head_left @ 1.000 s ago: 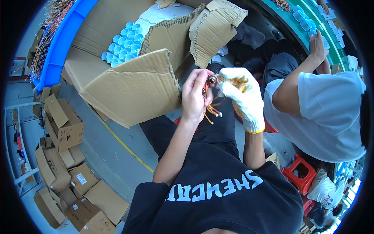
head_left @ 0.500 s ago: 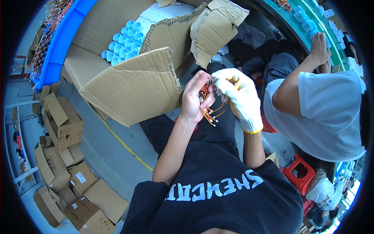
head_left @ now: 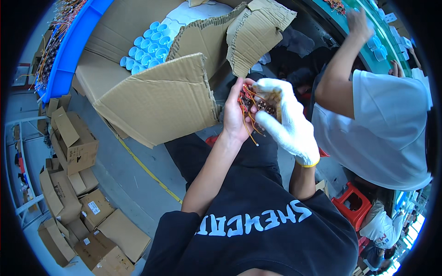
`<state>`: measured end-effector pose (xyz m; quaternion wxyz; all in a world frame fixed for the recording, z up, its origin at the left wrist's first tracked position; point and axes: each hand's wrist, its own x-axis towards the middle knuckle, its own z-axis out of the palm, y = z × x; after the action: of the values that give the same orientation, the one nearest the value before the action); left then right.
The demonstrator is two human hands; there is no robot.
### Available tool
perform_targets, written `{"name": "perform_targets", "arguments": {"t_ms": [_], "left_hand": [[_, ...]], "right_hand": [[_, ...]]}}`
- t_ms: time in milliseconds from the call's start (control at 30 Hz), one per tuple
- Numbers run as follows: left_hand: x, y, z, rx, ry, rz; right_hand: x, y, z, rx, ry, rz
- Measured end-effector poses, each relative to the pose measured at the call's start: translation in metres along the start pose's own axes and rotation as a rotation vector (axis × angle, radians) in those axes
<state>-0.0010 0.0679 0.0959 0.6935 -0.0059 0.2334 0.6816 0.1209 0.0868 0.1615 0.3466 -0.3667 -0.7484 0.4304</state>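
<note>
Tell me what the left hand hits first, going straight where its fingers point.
Probably the torn cardboard flap just above the left hand in the picture; depth is unclear, so it could pass underneath.

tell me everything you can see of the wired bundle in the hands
The wired bundle is a loose tangle of small red and dark parts, some shiny, with thin orange wires. It sits between the bare left hand, which holds it, and the gloved right hand beside it. Wires trail free, one ending in a pale tip. Fingers hide some parts.
</note>
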Motion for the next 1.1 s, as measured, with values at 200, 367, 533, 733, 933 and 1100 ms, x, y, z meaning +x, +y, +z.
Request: {"name": "perform_targets", "arguments": {"t_ms": [200, 367, 533, 733, 933, 1100], "left_hand": [[-0.001, 0.006, -0.009, 0.242, -0.031, 0.079], [-0.009, 0.009, -0.003, 0.505, -0.079, 0.102], [-0.014, 0.011, 0.002, 0.638, -0.103, 0.095], [-0.009, 0.013, -0.006, 0.468, -0.229, 0.1], [-0.02, 0.02, 0.006, 0.461, -0.17, 0.119], [-0.035, 0.009, 0.007, 0.291, -0.053, 0.103]], "right_hand": [[0.0, 0.003, -0.008, 0.103, 0.038, 0.175], [0.004, 0.02, -0.016, -0.043, 0.041, 0.028], [0.004, 0.026, -0.007, 0.069, 0.148, -0.065], [0.001, 0.039, 0.002, 1.031, 0.067, 0.325], [0.01, 0.026, 0.011, 0.425, 0.132, 0.081], [0.001, 0.01, 0.014, 0.155, 0.101, -0.17]]}}
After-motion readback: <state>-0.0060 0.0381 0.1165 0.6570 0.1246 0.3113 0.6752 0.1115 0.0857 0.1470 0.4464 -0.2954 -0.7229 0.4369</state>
